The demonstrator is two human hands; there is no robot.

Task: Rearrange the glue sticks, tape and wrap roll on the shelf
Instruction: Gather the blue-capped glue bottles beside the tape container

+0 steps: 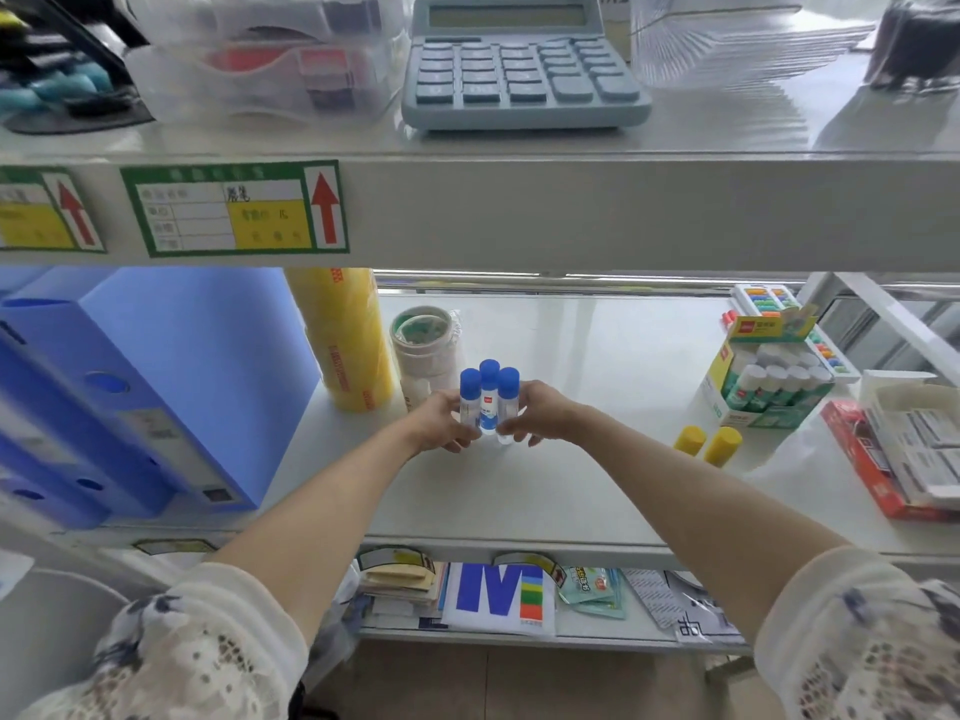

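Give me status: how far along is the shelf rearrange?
Looks done: yellow wrap roll and tape stack stand side by side at left. In hand: left hand and right hand cup three blue-capped glue sticks. Left: two yellow-capped sticks loose at right.

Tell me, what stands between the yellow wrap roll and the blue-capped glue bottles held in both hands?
In the head view, a stack of tape rolls stands between the yellow wrap roll and the blue-capped glue bottles.
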